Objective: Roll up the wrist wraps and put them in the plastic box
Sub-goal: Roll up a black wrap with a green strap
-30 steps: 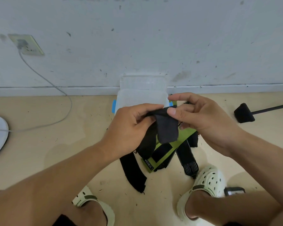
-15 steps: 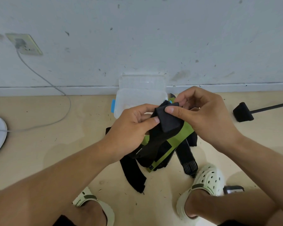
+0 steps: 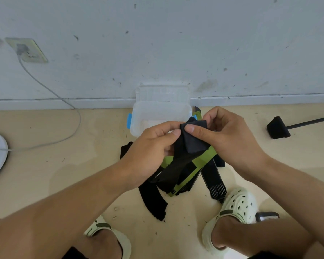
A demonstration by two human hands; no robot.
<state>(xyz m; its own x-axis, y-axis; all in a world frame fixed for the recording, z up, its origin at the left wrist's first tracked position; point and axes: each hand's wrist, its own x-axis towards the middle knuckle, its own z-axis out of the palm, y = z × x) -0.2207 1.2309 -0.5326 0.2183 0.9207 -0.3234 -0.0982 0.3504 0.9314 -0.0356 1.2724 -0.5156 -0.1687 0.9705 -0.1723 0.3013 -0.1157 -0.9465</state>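
I'm starting the roll: my left hand [image 3: 150, 152] and right hand [image 3: 226, 135] both pinch the folded end of a black wrist wrap [image 3: 192, 144] just above the pile, in front of the open plastic box [image 3: 138, 116]. Next, I'd say, tight even turns down its length.

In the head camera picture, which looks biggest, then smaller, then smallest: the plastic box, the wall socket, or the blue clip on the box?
1. plastic box, clearly the largest.
2. wall socket, smaller and farther away.
3. blue clip, the smallest.
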